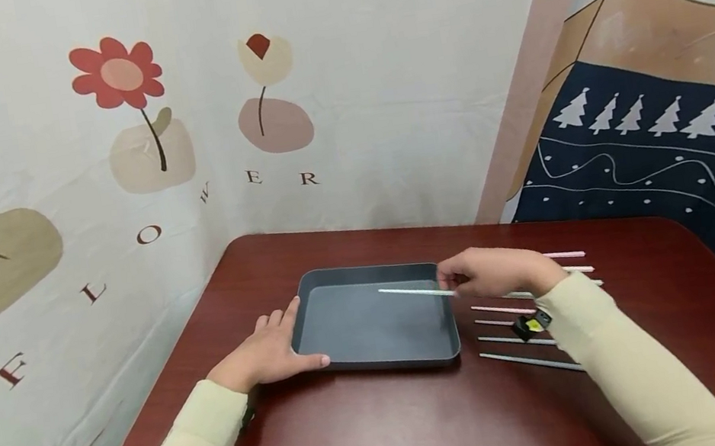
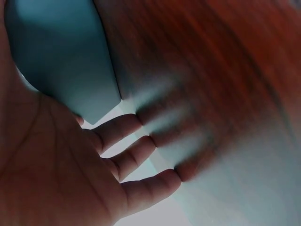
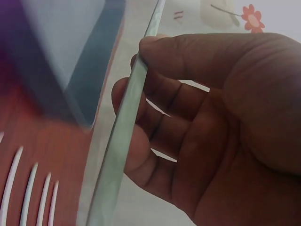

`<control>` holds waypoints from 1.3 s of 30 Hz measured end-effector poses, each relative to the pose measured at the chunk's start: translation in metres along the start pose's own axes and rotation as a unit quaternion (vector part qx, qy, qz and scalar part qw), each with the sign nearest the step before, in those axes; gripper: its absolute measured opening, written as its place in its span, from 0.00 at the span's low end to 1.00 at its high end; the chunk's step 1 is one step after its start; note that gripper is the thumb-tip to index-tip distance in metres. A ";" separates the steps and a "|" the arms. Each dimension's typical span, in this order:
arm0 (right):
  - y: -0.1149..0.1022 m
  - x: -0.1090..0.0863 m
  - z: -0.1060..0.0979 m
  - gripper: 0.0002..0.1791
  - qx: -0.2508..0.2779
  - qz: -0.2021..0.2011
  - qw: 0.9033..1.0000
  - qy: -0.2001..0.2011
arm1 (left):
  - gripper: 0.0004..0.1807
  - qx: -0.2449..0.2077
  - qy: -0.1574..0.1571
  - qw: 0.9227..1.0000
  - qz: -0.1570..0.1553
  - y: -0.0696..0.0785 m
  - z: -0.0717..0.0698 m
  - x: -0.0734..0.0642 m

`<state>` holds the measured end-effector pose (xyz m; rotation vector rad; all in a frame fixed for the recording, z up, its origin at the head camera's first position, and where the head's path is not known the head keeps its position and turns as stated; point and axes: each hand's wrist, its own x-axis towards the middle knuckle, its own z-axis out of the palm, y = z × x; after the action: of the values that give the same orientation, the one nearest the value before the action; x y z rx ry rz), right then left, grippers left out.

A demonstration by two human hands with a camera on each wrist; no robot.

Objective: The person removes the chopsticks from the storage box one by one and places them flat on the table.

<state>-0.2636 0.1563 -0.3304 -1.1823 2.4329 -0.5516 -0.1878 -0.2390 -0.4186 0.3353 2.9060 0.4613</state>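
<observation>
A dark grey rectangular tray (image 1: 373, 328) lies on the table. My left hand (image 1: 272, 350) rests at its left side, fingers along the side rim and thumb at the front rim; the left wrist view shows those fingers (image 2: 148, 190) extended beside the tray's wall (image 2: 70, 56). Over the tray's right side, my right hand (image 1: 493, 272) pinches a pale green chopstick (image 1: 412, 292) between thumb and fingers. Its tip points left above the tray floor. In the right wrist view, the chopstick (image 3: 120, 127) runs across the curled fingers.
Several pink, white and bluish chopsticks (image 1: 531, 361) lie side by side on the dark red table (image 1: 396, 433), right of the tray, partly hidden by the right arm. A small black device (image 1: 532, 325) sits at the right wrist. Printed cloths (image 1: 380, 96) hang behind the table.
</observation>
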 end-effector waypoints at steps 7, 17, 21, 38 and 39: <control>0.019 -0.061 0.012 0.16 -0.007 0.005 1.000 0.018 | 0.74 0.005 0.001 1.000 0.005 -0.001 0.001 0.001; 0.034 -0.120 0.035 0.12 0.078 0.014 0.997 -0.004 | 0.74 0.001 0.002 1.000 0.009 -0.001 0.001 0.002; 0.038 -0.133 0.048 0.10 0.103 0.029 0.994 -0.013 | 0.75 0.000 0.004 1.000 0.011 -0.002 0.001 0.003; 0.040 -0.151 0.082 0.09 0.117 0.002 0.993 -0.030 | 0.74 0.003 0.008 1.000 0.009 -0.002 0.001 0.001; 0.040 -0.151 0.082 0.10 0.114 0.003 0.993 -0.030 | 0.74 0.002 0.009 1.000 0.010 -0.002 0.001 0.001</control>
<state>-0.1624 0.2858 -0.3961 -1.0806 2.2522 -0.7599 -0.1891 -0.2401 -0.4204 0.3643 2.9241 0.4631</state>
